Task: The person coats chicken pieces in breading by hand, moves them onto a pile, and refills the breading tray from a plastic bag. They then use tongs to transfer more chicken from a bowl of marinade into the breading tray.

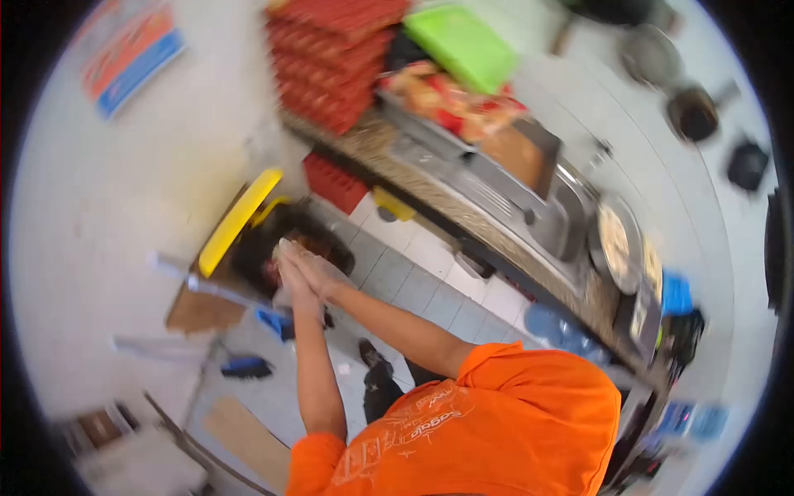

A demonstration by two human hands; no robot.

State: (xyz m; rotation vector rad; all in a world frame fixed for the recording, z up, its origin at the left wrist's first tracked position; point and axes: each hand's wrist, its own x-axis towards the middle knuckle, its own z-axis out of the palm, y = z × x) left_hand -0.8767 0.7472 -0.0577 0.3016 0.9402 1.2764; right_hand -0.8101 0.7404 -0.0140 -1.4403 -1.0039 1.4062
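My left hand and my right hand are pressed together, palm to palm, over a dark bin. Both appear to wear thin translucent gloves. Their fingers are closed; whatever may lie between them is hidden and blurred. A yellow lid stands tilted at the bin's left side. Inside the bin, beyond my fingertips, are reddish-brown contents too blurred to identify.
Along the right runs a counter with a metal sink, stacked red egg trays, a green tray and a large pan. A blue-headed brush and cardboard lie on the floor. Pans hang on the wall.
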